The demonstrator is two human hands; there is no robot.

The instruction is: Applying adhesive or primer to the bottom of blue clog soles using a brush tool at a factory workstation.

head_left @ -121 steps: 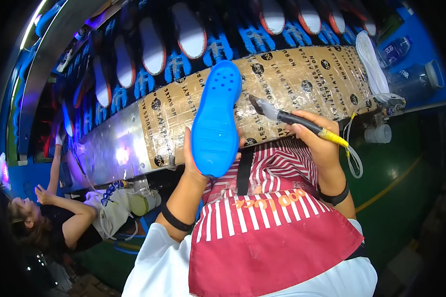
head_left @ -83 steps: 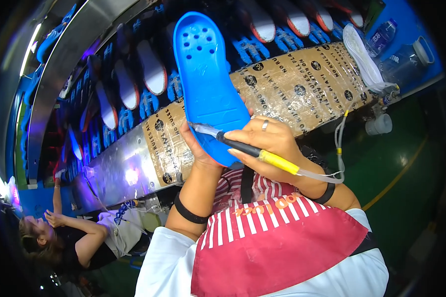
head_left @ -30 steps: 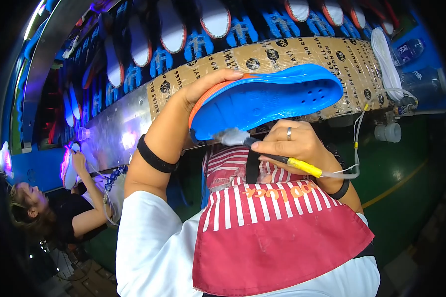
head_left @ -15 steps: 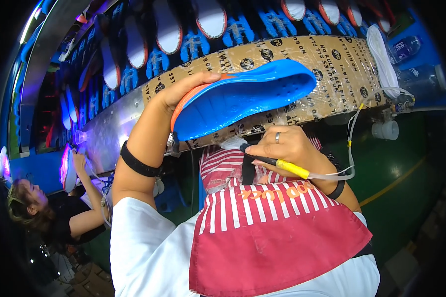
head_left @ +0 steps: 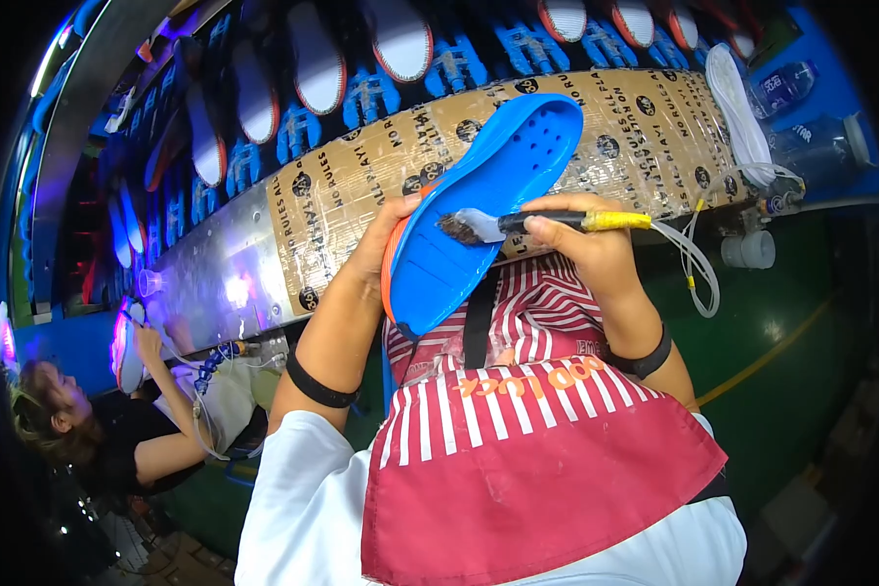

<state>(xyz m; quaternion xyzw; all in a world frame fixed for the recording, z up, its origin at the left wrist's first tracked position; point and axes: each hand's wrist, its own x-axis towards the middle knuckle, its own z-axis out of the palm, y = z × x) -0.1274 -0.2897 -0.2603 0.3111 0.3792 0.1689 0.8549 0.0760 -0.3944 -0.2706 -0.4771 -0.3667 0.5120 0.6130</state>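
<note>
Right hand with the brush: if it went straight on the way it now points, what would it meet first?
Most likely the blue sole: the brush in the right hand points across its inner face, though depth is unclear.

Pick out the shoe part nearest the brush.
The blue, orange-sided sole in the left hand, with the right hand's brush at its inner face. The white-bottomed shoe pieces beyond the cardboard sit farther off.

Passable just beyond the right hand (head_left: 596, 252), over the cardboard-covered ledge (head_left: 649, 161). Blocked to its left by the blue shoe sole (head_left: 449, 278); hampered to its right by the looped clear hose (head_left: 706, 266).
</note>
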